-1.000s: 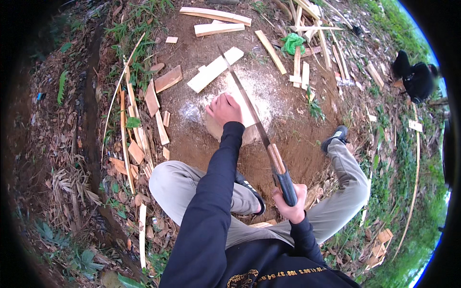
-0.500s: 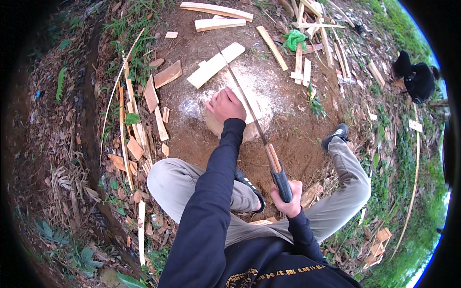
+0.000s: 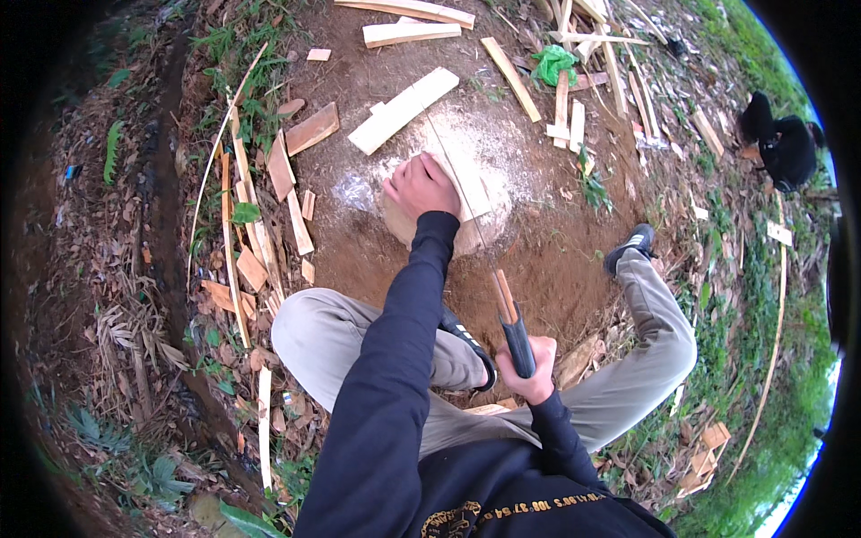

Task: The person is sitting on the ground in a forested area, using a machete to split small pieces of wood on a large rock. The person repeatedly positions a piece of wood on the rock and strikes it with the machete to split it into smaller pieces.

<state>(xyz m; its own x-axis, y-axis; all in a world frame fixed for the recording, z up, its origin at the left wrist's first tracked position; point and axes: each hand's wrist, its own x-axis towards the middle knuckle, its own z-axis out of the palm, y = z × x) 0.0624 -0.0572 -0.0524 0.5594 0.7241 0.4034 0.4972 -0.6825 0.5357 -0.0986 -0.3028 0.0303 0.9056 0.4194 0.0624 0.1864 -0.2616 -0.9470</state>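
My left hand (image 3: 420,184) presses down on a pale wood slat (image 3: 470,184) that rests on a round chopping block (image 3: 405,226), with sawdust all around. My right hand (image 3: 533,378) grips the dark handle of a long knife (image 3: 517,334). Its blade (image 3: 459,193) shows edge-on as a thin line running up over the slat, just right of my left fingers. Whether the edge touches the wood is unclear. I sit on bare earth with my knees bent to either side of the block.
Cut planks (image 3: 401,108) and strips (image 3: 511,67) lie beyond the block, with a green bag (image 3: 554,63) among more slats. Wood offcuts (image 3: 311,130) and thin bamboo strips (image 3: 226,224) litter the left. A dark figure (image 3: 782,143) crouches at the far right.
The knife has turned from showing its flat side to edge-on over the slat, and my right hand has dropped lower and nearer to me. My left hand stays on the wood.
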